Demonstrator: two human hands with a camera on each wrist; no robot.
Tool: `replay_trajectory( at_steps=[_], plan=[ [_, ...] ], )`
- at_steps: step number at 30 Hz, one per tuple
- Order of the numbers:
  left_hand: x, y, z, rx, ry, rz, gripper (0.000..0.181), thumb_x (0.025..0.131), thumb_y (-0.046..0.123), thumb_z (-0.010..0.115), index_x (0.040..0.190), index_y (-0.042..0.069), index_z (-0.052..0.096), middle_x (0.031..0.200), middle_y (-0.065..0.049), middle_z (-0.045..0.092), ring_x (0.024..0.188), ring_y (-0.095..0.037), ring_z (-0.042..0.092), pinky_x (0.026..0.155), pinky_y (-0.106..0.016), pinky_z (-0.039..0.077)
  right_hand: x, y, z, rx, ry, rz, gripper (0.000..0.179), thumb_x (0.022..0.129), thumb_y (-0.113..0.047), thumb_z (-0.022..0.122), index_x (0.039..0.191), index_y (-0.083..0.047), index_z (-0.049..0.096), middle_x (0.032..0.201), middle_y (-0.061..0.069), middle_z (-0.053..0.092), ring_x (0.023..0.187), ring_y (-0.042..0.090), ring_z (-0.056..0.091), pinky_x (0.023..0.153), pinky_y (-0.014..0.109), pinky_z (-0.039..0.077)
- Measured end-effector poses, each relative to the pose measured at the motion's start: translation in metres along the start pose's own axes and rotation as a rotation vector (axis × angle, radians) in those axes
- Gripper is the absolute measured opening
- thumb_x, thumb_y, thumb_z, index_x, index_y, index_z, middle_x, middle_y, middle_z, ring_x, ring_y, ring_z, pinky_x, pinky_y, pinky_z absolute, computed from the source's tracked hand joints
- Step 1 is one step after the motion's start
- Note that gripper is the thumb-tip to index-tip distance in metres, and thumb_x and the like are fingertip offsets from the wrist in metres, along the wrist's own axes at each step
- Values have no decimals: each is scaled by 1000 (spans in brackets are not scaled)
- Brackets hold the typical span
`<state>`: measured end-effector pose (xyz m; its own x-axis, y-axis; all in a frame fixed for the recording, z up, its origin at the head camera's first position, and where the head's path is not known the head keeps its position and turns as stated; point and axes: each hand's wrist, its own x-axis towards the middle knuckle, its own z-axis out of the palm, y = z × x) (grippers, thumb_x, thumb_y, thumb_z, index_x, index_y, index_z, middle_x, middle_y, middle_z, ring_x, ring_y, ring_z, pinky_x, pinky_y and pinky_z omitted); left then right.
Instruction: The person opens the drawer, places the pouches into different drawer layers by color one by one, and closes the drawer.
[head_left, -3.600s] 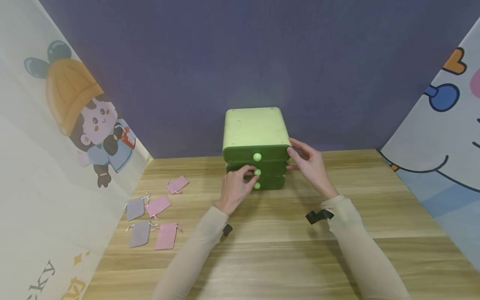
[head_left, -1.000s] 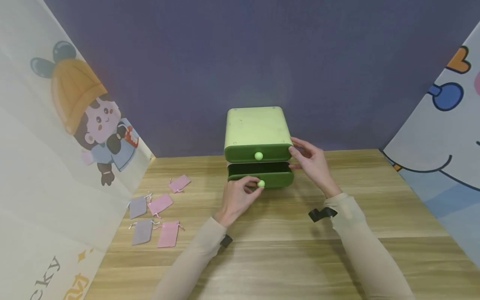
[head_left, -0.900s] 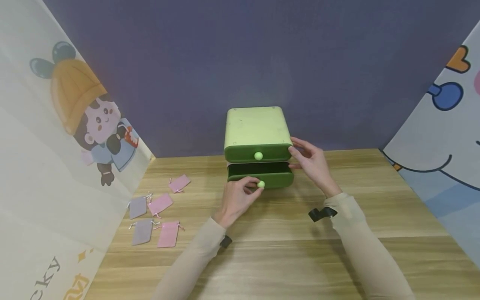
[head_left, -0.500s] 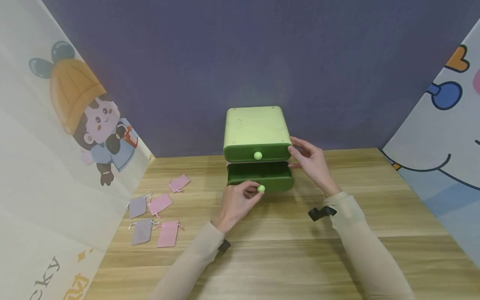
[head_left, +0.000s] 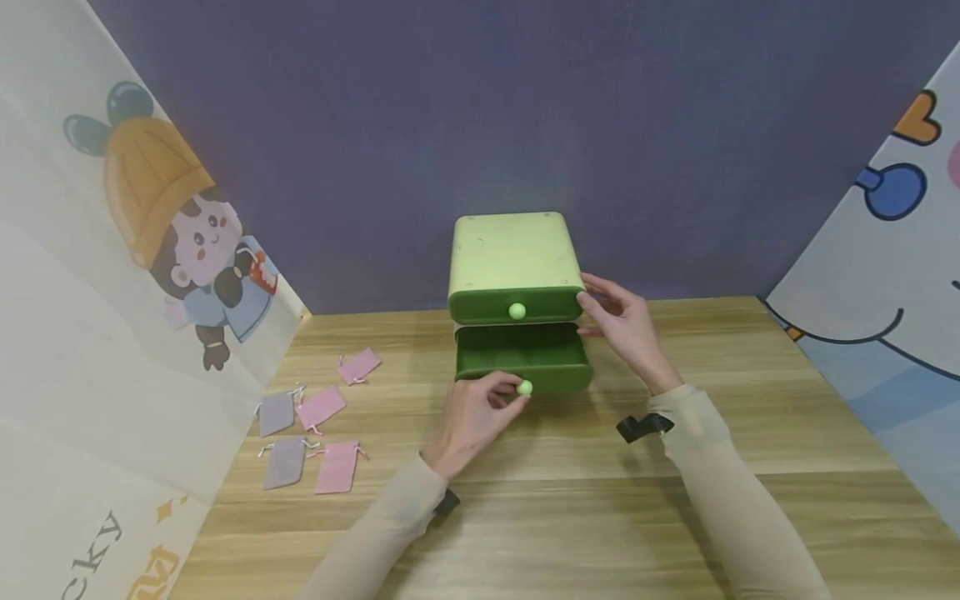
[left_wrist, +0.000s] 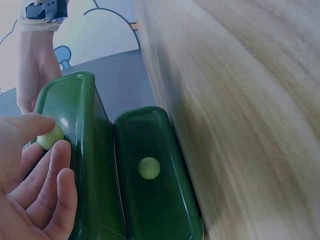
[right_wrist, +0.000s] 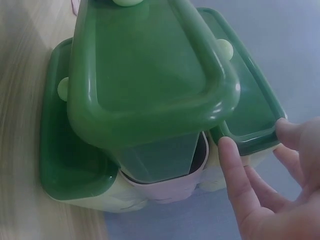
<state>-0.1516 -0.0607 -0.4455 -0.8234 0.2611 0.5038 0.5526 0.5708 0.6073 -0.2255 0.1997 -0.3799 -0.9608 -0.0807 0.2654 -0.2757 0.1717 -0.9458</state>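
Fingers and thumb of the left hand (head_left: 471,421) pinch the knob (head_left: 525,388) of the middle drawer (head_left: 562,381); those of the right hand (head_left: 626,332) are spread. Left side: two grey bags (head_left: 283,463) and three pink bags (head_left: 337,468) lie on the table (head_left: 570,517), apart from both hands. Centre: middle drawer stands part-way out of the cabinet (head_left: 516,250), below the top drawer (head_left: 480,307) and above the bottom drawer (right_wrist: 75,165), both of which look closed. Its front faces the person, open top up; it slides front to back, while the front's long axis runs side to side, roughly level. Deeper than wide or not: cannot tell, back end is inside. Looks like glossy hard plastic, so probably light, stiff, a bit slippery, not very fragile. Best hold is the knob; the front's rim would do as backup. Cabinet looks light too, may skid or tip on a hard pull, so bracing makes sense. Right side: right thumb and fingertips touch the cabinet's right edge around the top drawer's end, a decent bracing spot; how hard they press, cannot tell.
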Motion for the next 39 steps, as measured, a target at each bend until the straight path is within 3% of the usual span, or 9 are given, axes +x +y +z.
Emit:
replay_trajectory(
  at_steps=[6,12,19,39],
  plan=[
    [-3,0,1,-18,3,19,17,92,21,85,106,12,81,91,-6,83,66,-9,75,64,-13,56,0,1,1,9,9,10,54,108,-30,65,156,-10,53,156,21,54,108,1,69,86,47,65],
    [-6,2,1,-29,-2,-1,18,91,19,85,106,11,81,91,-5,83,67,-10,75,64,-15,56,0,3,1,20,20,7,54,108,-29,66,156,-8,53,155,22,55,107,0,69,83,43,66],
    [-10,2,3,-3,-2,-10,17,91,23,86,105,14,81,91,-3,83,66,-8,74,63,-13,54,-1,3,1,10,21,10,55,108,-29,65,157,-8,52,158,24,52,109,-2,67,77,29,65],
    [-20,-1,7,104,70,74,18,89,25,88,104,16,82,90,0,84,61,-5,74,60,-14,54,-1,4,1,5,18,16,55,108,-32,65,157,-11,53,157,20,53,113,0,66,82,38,66]
  ],
)
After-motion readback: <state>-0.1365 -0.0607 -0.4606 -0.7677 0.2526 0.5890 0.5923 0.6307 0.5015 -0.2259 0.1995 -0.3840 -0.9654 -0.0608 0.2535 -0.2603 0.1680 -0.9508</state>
